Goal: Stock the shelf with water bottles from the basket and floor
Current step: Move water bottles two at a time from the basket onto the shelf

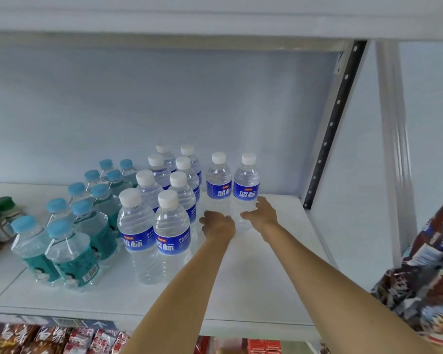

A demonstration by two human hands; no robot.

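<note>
On the white shelf I see two upright blue-label water bottles, clear water inside, white caps on, side by side at the back right, just right of the double row of the same bottles. My left hand curls around the left bottle's base; my right hand grips the right bottle low down. Teal-label bottles stand further left.
</note>
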